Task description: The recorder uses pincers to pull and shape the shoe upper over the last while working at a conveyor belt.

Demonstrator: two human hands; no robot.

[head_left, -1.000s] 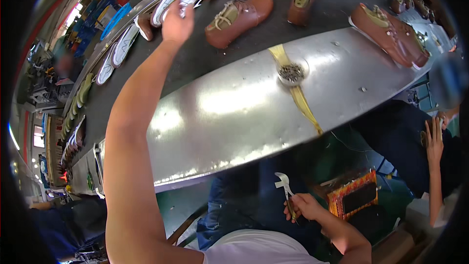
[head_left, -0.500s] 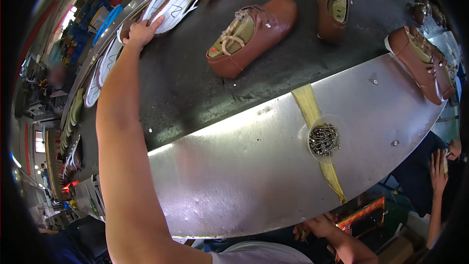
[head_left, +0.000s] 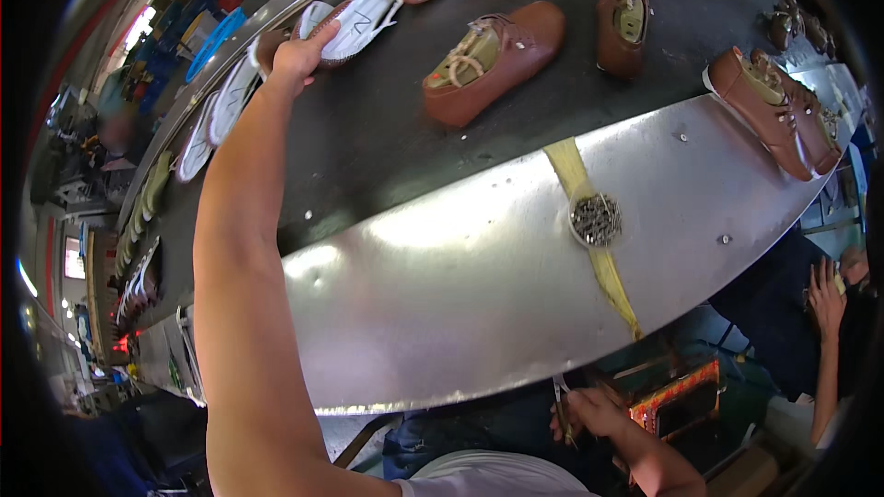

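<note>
My left hand (head_left: 298,63) reaches to the far left, its fingers closed on the edge of a brown shoe upper (head_left: 365,26) whose white lined underside faces up. More white-lined uppers (head_left: 235,99) lie in a row beside it. Low on the right, below the metal table, my right hand (head_left: 591,412) is closed around a slim metal hand tool that looks like pliers (head_left: 563,410); the fingers partly hide it. A laced brown shoe (head_left: 502,64) with a green last inside lies on the dark belt between the hands.
A clear round cup of nails (head_left: 597,220) stands on a yellow strip (head_left: 611,285) across the metal table (head_left: 442,313). Another brown shoe (head_left: 622,29) is on the belt (head_left: 368,147); a pair (head_left: 769,115) sits at the table's right end. A co-worker's hand (head_left: 826,299) shows at right.
My left hand and the upper under it have shifted right in view. The belt's shoes and the table sit differently as the view moves. More of the pliers in my right hand shows.
</note>
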